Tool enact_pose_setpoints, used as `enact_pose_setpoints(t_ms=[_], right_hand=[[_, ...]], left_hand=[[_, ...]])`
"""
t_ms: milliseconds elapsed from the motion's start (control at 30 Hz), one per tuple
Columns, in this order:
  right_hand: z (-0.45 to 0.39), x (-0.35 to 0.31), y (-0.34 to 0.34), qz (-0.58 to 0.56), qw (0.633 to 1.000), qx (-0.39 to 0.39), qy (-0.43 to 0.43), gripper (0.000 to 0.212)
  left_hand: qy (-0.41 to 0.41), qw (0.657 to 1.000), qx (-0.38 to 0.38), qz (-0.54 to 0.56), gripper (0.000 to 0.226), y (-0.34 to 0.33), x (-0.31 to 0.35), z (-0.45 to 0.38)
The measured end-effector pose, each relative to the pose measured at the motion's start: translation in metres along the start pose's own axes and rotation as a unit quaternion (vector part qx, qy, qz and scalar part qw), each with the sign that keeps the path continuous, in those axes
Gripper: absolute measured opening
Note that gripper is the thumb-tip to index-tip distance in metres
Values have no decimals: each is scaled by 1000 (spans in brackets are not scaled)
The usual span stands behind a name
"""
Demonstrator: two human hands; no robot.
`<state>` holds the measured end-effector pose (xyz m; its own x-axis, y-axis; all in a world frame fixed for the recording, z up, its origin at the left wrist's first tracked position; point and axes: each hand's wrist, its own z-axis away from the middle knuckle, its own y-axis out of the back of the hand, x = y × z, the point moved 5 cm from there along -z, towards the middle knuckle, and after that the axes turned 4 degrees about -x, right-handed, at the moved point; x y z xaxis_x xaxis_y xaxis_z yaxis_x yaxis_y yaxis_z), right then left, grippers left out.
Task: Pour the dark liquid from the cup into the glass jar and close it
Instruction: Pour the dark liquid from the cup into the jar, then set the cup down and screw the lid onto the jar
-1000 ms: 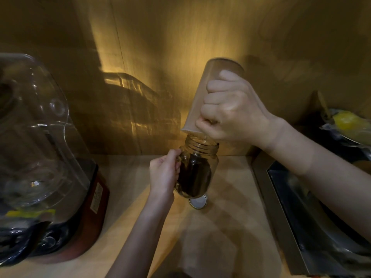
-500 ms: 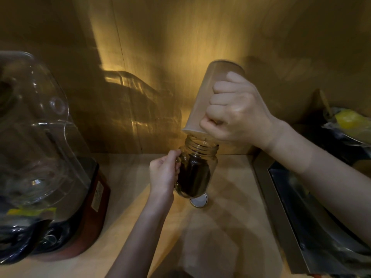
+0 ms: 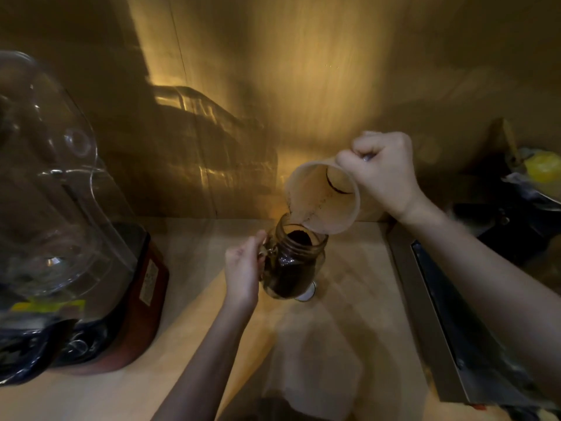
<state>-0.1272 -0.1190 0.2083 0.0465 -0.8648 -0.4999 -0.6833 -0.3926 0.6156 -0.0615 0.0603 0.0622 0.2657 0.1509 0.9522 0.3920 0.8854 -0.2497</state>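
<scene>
A glass jar (image 3: 293, 262) with a handle stands on the wooden counter, nearly full of dark liquid. My left hand (image 3: 244, 268) grips its handle. My right hand (image 3: 384, 173) holds the translucent cup (image 3: 323, 197) by its base, tipped so that the mouth faces me and its lower rim rests over the jar's opening. The cup's inside shows only dark residue and a dark ring at the bottom. A round pale lid (image 3: 306, 294) lies on the counter just behind the jar's right side, partly hidden by it.
A blender with a clear dome cover (image 3: 45, 189) and a red base (image 3: 142, 302) fills the left side. A metal tray or sink edge (image 3: 425, 317) runs along the right. A yellow object (image 3: 543, 170) sits at the far right. A wooden wall stands behind.
My right hand has swung the cup from upside-down above the jar to a lower tilt, its mouth now turned toward me. The jar and my left hand stayed put.
</scene>
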Motion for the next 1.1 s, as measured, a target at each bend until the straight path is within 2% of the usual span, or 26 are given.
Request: enact_pose_setpoints(t_ms=[100,200,333,400,467,600,733,867,1100], right_hand=[[11,43,-10,-93,986,13,-135,41],[33,86,-25,-150,948,29,-280,40],[59,117,-55,-185,899,36,-396,25],[69,129,-71,-203,878,58,-429,34],[81,139,-87,-220,856,71,-463,39],[106,154,-123,-245,816,84,-517,45],[125,167,-158,-247,788,65,-560,42],[136,174,-182,-246,773,66,-581,45],[144,179,-198,-220,783,77,-576,50]], left_hand=[[15,999,22,29,41,9,-9,0],[4,995,59,80,44,30,-15,-10],[10,995,101,-4,20,36,-32,-25],[58,989,133,20,19,31,-43,-25],[65,988,137,26,24,24,-48,-26],[89,984,153,-22,26,25,-61,-37],[80,984,131,-88,21,30,-79,-41],[137,980,114,-90,27,43,-107,-36],[210,966,105,-104,38,51,-142,-31]])
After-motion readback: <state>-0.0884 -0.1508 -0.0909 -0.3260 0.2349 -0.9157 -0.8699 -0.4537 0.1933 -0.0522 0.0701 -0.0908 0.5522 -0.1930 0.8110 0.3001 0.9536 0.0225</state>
